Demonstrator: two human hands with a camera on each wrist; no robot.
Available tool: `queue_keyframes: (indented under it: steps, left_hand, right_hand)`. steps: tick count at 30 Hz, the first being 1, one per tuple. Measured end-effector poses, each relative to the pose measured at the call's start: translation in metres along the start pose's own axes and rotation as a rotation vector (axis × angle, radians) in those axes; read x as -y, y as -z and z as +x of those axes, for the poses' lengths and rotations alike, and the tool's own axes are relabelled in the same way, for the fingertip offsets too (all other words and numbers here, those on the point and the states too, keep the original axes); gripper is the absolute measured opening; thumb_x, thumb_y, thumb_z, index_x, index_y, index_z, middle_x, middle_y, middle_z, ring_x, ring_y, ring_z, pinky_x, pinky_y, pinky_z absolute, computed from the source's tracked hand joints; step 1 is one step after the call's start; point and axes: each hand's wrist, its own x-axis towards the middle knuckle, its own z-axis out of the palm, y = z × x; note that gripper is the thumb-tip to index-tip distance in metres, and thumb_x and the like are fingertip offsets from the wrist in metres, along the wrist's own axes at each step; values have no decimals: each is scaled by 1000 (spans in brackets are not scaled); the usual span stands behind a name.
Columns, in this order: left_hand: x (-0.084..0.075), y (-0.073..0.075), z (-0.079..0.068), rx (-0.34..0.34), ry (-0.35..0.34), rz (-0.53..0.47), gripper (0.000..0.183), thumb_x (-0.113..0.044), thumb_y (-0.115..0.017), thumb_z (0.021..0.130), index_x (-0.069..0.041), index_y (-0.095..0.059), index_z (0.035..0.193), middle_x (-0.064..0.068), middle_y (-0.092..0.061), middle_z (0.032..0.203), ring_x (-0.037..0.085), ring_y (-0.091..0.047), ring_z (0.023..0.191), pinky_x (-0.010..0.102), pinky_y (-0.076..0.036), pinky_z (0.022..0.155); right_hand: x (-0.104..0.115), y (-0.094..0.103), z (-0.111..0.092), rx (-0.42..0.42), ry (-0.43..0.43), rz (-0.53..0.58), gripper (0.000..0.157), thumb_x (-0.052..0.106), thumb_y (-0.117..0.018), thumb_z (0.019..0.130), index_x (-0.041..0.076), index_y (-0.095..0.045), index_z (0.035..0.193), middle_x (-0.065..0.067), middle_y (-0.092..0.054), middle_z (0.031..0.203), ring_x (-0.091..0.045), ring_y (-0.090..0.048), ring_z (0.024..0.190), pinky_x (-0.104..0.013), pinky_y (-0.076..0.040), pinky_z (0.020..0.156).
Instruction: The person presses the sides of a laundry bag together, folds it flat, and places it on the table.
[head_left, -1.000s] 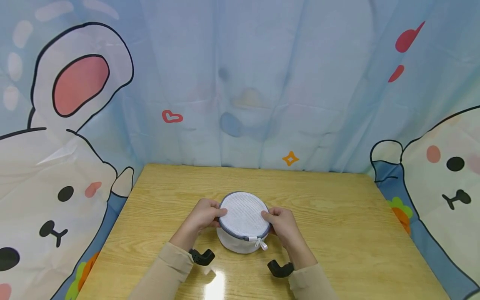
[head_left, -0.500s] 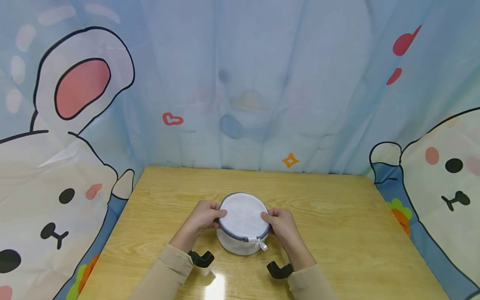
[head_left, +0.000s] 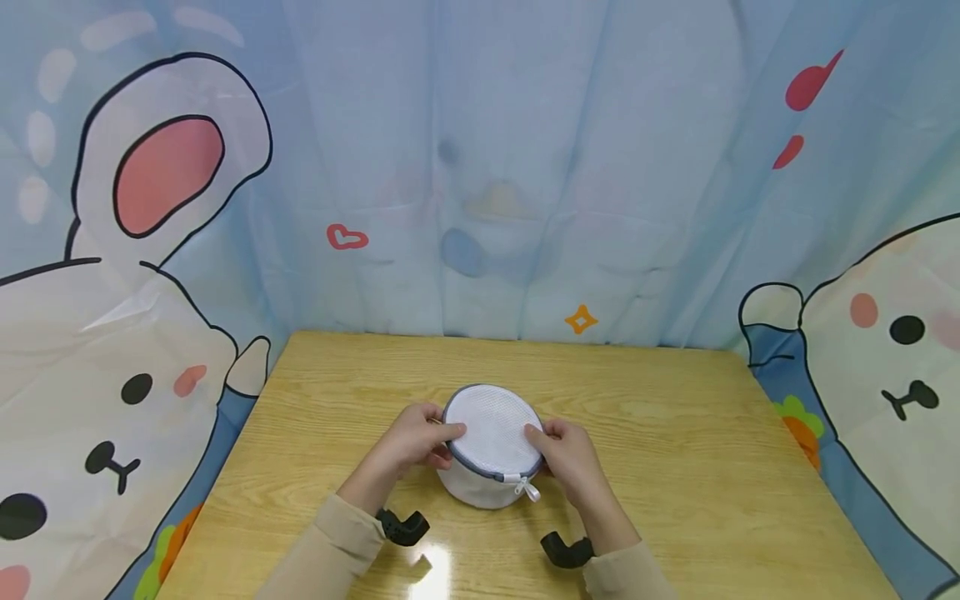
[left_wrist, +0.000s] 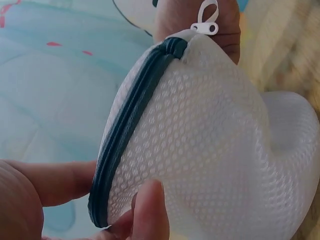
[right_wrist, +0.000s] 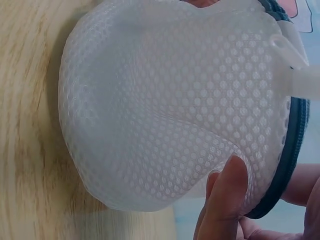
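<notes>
Mesh bag (head_left: pixel 491 442), round and white, is right between your hands, over the near half of the bench (head_left: pixel 712 433). Your left hand (head_left: pixel 416 437) pinches one side of its rim, with the thumb on the mesh and a finger at the edge. Your right hand (head_left: pixel 572 450) pinches the other side in much the same way. Both hands are nearly closed, with only the bag's edge between thumb and fingers. A dark blue-green zip (left_wrist: pixel 127 120) runs along that edge, and its white pull ribbon (head_left: pixel 529 490) hangs on the side near you. The bottom of the bag looks like it rests on the bench, but it is hard to be sure. To hold it well, use a soft pinch and pull both sides the same little bit, so the top is round and flat. If one thumb pushes too hard, the mesh may fold; there is a crease by your right thumb. Mind that the ribbon does not get stuck under your fingers. The bench is smooth, shiny, yellow-brown wood, so the bag may slide if you tug just one way. A bright patch of light (head_left: pixel 431 575) shines near your left sleeve (head_left: pixel 322 550). Behind the bench hangs a pale blue curtain (head_left: pixel 667 192), with a big cartoon rabbit (head_left: pixel 52 350) on the left and another cartoon animal (head_left: pixel 862 375) on the right.
</notes>
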Motion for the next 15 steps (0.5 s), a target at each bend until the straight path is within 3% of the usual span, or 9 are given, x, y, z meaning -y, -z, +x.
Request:
queue_keyframes:
  steps: [4,9,15]
  left_hand:
    - [2,-4,-1,-24,-7,-28,31,-18,-75,92,5,-64,110,7,-66,74,14,-66,57,28,-62,56]
    - [6,-9,-3,-66,-36,-82,29,-15,-75,91,7,-66,107,8,-69,77,14,-70,63,32,-64,62]
    - [8,-11,-4,-106,-38,-89,25,-11,-75,91,9,-67,104,11,-70,83,15,-72,68,33,-65,66]
  right_hand:
    - [-1,1,-3,-8,-10,6,38,31,-70,97,-4,-69,113,-9,-71,87,-15,-65,71,-35,-62,67]
    - [-3,2,-5,-4,-36,10,39,31,-70,97,-5,-69,113,-7,-67,82,-14,-62,66,-28,-57,60]
    - [-5,1,-5,6,-51,38,38,30,-70,97,-4,-69,112,-6,-67,82,-13,-62,68,-29,-58,63]
